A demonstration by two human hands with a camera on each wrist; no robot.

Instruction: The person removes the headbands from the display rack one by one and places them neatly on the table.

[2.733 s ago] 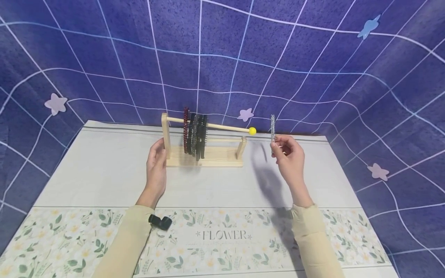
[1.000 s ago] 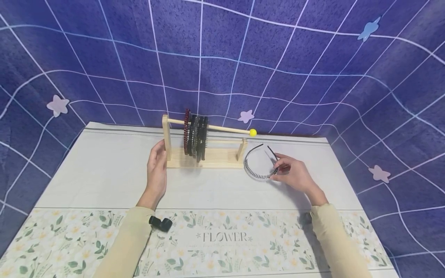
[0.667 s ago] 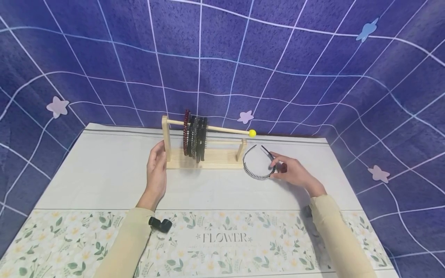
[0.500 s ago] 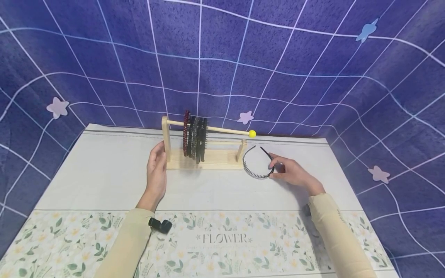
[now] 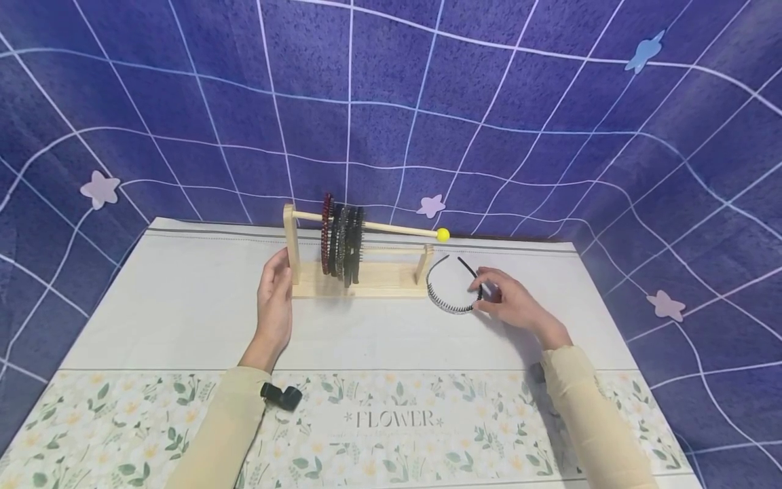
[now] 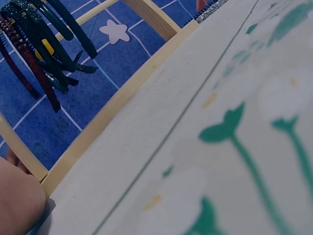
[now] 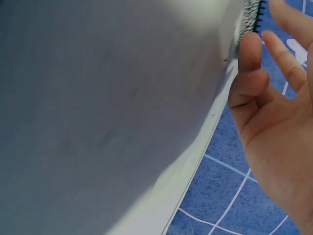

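Note:
A wooden headband stand point(image 5: 391, 291) stands at the back of the table, its upper rod ending in a yellow ball point(image 5: 442, 235). Several dark headbands point(image 5: 345, 244) hang on its rods, a dark red one leftmost. My left hand point(image 5: 275, 299) holds the left upright, fingers behind it and thumb in front. Right of the stand, a silver glitter headband point(image 5: 449, 309) with black teeth lies flat on the table, ends pointing away. My right hand point(image 5: 510, 302) is at its right side; in the right wrist view the thumb touches it and the other fingers are spread off it.
White tablecloth point(image 5: 366, 333) with a floral "FLOWER" band covers the table. Blue grid-patterned cloth point(image 5: 391, 81) with star shapes rises behind and on both sides. A black wrist camera point(image 5: 282, 395) sits on my left wrist.
My right hand has brought the silver headband down from beside the yellow ball and laid it flat. Its fingers have just spread from the band. The left hand stays on the stand.

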